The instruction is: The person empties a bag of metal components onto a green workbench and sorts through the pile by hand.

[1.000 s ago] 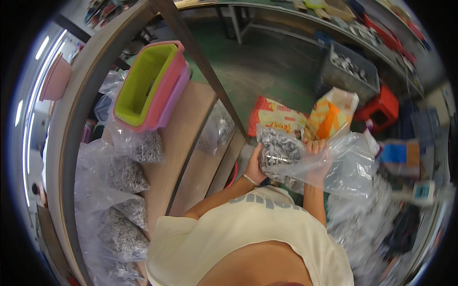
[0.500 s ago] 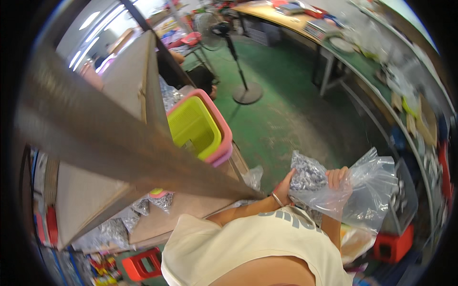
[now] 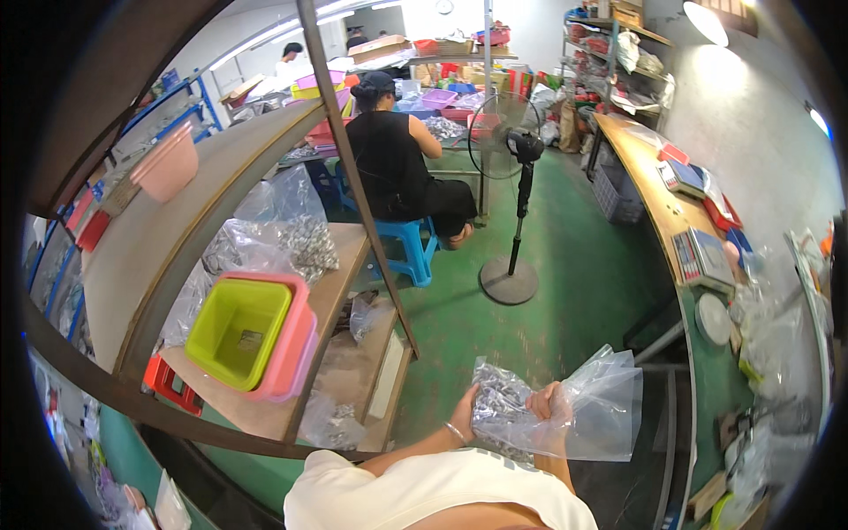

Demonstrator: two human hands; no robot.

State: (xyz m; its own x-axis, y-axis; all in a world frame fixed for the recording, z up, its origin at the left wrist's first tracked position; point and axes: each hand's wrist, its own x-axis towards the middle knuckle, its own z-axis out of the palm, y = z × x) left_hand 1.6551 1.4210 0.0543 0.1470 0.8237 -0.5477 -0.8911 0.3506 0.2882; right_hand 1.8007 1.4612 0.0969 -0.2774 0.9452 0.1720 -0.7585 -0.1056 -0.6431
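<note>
Here at 5 o'clock, the clear bag [image 3: 523, 426] of small silvery pieces [image 3: 499, 397] — likely weighty, soft, slippery, best cradled from below — has the left hand [image 3: 463, 415] against its 9 o'clock side, finger closure hidden, and the right hand [image 3: 547, 403] curled onto its plastic.

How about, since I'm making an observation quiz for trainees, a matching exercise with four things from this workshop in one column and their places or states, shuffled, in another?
Things:
1. Clear bag
2. Lime-green bin
3. Blue stool
4. Standing fan

Places or states:
A. Under a seated person
B. Nested in a pink bin
C. Standing on a round base
D. Held by the left hand and right hand

Right pairs: 1-D, 2-B, 3-A, 4-C
</note>
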